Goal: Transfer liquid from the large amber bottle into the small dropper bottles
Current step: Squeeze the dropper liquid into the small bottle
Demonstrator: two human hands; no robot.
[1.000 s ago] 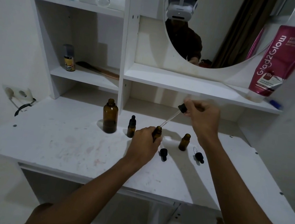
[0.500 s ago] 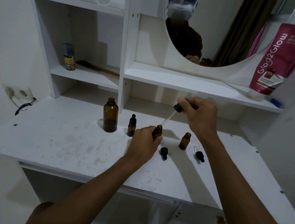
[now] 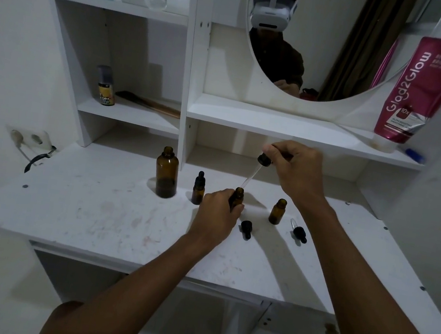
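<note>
White desk (image 3: 88,213), amber bottles (image 3: 166,175), loose droppers (image 3: 246,228)

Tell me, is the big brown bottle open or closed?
Open. The large amber bottle stands upright on the table with a bare neck and no cap on top. Only a dark band shows near its bottom, so it looks nearly empty.

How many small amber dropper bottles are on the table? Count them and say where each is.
3. A capped bottle stands just right of the large amber bottle; an open bottle is held by the left hand; another uncapped bottle stands further right. None appear hidden.
</note>
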